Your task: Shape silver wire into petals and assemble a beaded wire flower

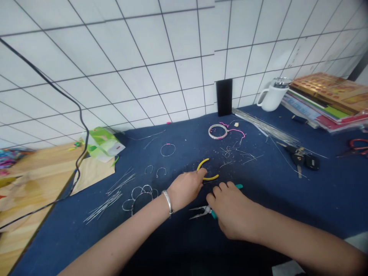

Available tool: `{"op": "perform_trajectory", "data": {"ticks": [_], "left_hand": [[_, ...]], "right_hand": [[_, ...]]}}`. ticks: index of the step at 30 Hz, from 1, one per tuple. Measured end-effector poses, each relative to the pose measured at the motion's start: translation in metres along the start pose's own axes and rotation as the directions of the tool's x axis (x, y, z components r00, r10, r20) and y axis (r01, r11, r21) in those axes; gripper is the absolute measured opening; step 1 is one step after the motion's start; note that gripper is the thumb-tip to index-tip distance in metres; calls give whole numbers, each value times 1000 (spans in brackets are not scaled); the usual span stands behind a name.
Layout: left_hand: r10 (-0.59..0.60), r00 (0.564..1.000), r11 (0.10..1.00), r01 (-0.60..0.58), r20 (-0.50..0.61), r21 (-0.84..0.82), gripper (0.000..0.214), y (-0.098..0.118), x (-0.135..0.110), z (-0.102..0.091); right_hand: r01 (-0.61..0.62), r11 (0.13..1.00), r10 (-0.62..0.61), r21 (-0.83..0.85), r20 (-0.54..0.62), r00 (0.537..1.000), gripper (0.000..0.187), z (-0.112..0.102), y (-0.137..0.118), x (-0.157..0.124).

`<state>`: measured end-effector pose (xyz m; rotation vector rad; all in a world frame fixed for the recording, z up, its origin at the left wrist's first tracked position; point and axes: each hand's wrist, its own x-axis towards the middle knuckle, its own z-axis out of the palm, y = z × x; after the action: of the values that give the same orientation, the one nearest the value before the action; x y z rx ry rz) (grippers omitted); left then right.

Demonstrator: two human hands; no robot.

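My left hand [186, 188], with a silver bangle at the wrist, lies on the blue cloth with its fingers curled at the yellow-handled pliers [207, 170]; whether it grips them is hidden. My right hand [231, 209] rests knuckles up over the teal-handled needle-nose pliers [202, 210], whose metal jaws stick out to the left and whose teal handle end shows behind the fingers. A wire flower shape [140, 196] lies just left of my left forearm.
Blue cloth table [330, 199] with straight wire pieces [115, 193], small wire loops [167, 149], wire offcuts [235, 153], a tape ring [217, 131], keys [301, 159], a white mug [273, 96], stacked books [327, 99], red-handled tool [358, 147], black cable [77, 161], tissue pack [102, 143].
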<state>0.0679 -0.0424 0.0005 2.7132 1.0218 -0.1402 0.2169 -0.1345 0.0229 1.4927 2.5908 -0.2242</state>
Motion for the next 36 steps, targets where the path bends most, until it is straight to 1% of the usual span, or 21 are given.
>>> {"op": "perform_trajectory", "data": {"ticks": [4,7,9,10,11,12,13,15,17,19,21,22,24,26,28,30,33,35,36], "left_hand": [[4,1000,1000,-4,1,1,26,1,0,2],[15,1000,999,-16,-12,-43,28,0,-1,2],[12,999,988,-18,-40,-151,29,-2,-4,-3],[6,998,969,-19,-55,-245,30,-4,-6,-7],[-2,998,931,-21,-63,-364,30,-6,-8,-11],[-8,999,868,-20,-53,-497,30,-8,-10,-16],[-7,1000,778,-14,-30,-628,32,-9,-13,-21],[9,1000,556,15,25,-831,41,-11,-20,-27],[25,998,354,41,53,-935,54,-12,-27,-29],[27,999,217,36,43,-975,66,-12,-34,-27],[31,999,134,18,23,-991,75,-10,-39,-24],[31,999,107,5,9,-994,78,-9,-41,-22],[35,999,81,-14,-11,-997,82,-8,-45,-19],[33,999,81,-24,-21,-996,85,-6,-47,-17],[3,999,88,-33,-33,-996,86,-6,-50,-17],[-40,998,83,-37,-40,-996,86,-7,-52,-18],[-66,998,58,-21,-25,-998,87,-11,-58,-19],[-71,997,61,-2,-6,-998,88,-14,-61,-19],[-75,997,69,7,2,-998,88,-16,-63,-19]], "right_hand": [[-1,1000,1,12,-4,1000,31,0,1,1],[4,1000,-4,24,-3,1000,30,-1,1,0],[14,1000,-14,28,-24,1000,30,-2,2,-1],[22,999,-21,29,-42,999,29,-2,2,-2],[30,999,-28,31,-62,998,29,-2,2,-2],[39,999,-36,37,-82,996,29,-3,3,-2],[50,998,-45,49,-102,994,29,-4,3,-2],[83,992,-69,99,-145,987,31,-6,5,0],[105,978,-71,180,-187,980,32,-10,7,4],[78,953,-13,294,-216,976,28,-13,9,9],[26,883,84,468,-214,973,26,-16,10,15],[15,820,118,573,-194,974,26,-18,10,18],[22,641,124,768,-132,983,30,-20,7,24],[31,470,114,882,-96,989,31,-22,3,29],[42,363,150,931,-102,983,31,-23,-2,34],[65,295,199,953,-128,972,31,-23,-8,39],[96,178,215,979,-134,967,25,-23,-15,46],[93,122,226,988,-119,967,20,-22,-20,51],[90,115,232,989,-114,966,18,-21,-22,54]]}}
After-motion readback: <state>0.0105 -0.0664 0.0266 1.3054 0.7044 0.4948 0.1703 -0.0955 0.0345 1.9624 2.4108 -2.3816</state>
